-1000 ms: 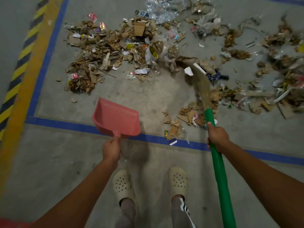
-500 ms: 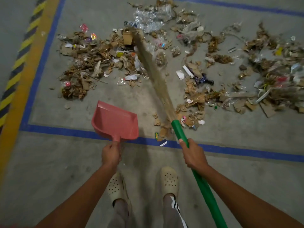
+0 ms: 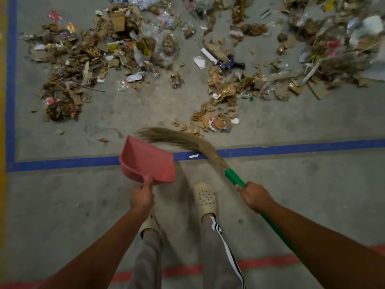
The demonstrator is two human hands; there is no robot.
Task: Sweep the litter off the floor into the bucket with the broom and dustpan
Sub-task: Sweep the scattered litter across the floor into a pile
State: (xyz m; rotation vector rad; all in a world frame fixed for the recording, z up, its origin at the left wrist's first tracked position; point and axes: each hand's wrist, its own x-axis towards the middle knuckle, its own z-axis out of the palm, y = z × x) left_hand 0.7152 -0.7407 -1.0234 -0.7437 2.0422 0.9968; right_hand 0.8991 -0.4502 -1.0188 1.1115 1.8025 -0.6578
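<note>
Grey concrete floor [image 3: 62, 205] is stretching beneath both hands. The left hand [image 3: 141, 198] is gripping the pink plastic dustpan [image 3: 149, 161] by its handle, just ahead. The right hand [image 3: 255, 197] is clutching the green-handled straw broom [image 3: 234, 178], its bristles bending towards the pan's mouth. Cardboard and plastic litter [image 3: 83, 59] is lying farther ahead.

You have one broom [image 3: 210, 152] and one dustpan [image 3: 148, 161] before you. Two hands show: your left hand [image 3: 141, 198] and right hand [image 3: 255, 197]. Two pale shoes, the left shoe [image 3: 151, 223] and the right shoe [image 3: 206, 198]. The floor [image 3: 62, 205] carries two blue lines, one crosswise [image 3: 291, 148] and one lengthwise [image 3: 11, 80], and one red line [image 3: 268, 263]. The litter [image 3: 83, 59] has too many scraps to count.
</note>
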